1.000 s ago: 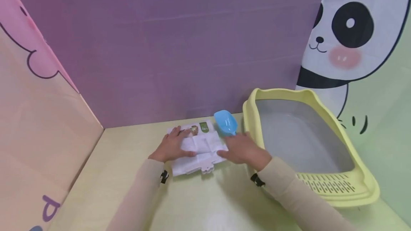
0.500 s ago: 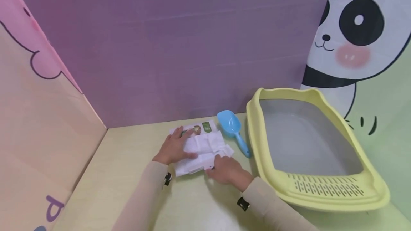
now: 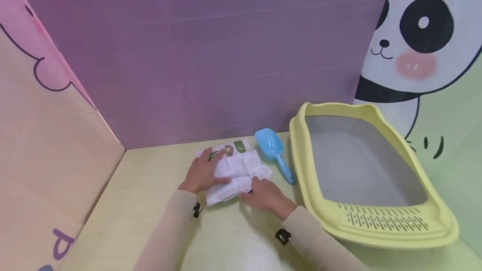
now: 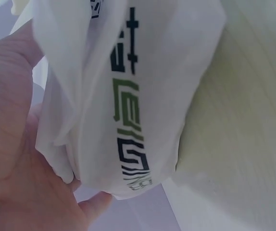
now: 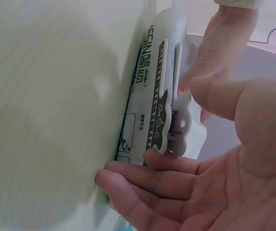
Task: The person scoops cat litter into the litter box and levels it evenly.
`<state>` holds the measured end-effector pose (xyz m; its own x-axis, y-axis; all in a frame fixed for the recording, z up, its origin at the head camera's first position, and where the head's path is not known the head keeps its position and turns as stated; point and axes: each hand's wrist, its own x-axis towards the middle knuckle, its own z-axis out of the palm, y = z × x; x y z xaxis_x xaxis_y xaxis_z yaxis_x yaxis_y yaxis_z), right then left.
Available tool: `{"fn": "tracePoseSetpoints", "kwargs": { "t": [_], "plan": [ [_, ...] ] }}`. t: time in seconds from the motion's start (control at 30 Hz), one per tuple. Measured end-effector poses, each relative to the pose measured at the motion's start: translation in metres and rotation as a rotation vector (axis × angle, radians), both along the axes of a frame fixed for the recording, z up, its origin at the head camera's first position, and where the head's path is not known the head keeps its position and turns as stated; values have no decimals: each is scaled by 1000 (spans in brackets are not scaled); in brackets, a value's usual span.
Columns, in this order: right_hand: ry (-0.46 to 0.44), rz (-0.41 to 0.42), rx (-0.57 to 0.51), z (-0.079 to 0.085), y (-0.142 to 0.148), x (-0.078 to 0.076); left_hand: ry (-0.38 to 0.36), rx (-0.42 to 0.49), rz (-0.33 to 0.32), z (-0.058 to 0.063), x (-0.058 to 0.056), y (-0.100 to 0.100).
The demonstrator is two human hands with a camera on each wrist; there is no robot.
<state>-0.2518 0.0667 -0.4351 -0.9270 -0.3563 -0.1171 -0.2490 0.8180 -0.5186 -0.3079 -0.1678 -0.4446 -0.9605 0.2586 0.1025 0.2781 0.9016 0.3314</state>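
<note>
A white bag (image 3: pixel 241 166) with printed lettering and a green label lies on the table, its top folded over. My left hand (image 3: pixel 201 174) rests on the bag's left side, fingers spread and thumb apart; the left wrist view has the bag's printed side (image 4: pixel 133 101) beside the palm. At the bag's front fold, my right hand (image 3: pixel 265 195) pinches a pale bag clip (image 5: pixel 174 122) between thumb and index finger. The clip's long arms lie along the folded edge, and its other fingers reach below it. Most of the clip is hidden by the hand in the head view.
A blue scoop (image 3: pixel 269 143) lies just right of the bag, handle pointing toward the front. Further right stands a large yellow-rimmed litter box (image 3: pixel 299 154) with a grey inside and a slotted front ledge. A purple wall (image 3: pixel 211 62) closes off the back.
My right hand has moved from over the scoop's handle forward and left onto the clip, uncovering the handle. The left hand has stayed on the bag. The head view has shifted slightly.
</note>
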Motion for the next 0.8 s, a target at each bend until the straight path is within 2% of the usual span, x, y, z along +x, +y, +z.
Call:
{"fn": "tracePoseSetpoints", "kwargs": {
  "t": [0.4,0.8],
  "plan": [
    [68,29,-101,-6,-13,-29,25,-10,108,-1,0,-19],
    [-47,26,-96,-10,-48,-57,5,-2,177,-4,-9,-55]
  ]
}}
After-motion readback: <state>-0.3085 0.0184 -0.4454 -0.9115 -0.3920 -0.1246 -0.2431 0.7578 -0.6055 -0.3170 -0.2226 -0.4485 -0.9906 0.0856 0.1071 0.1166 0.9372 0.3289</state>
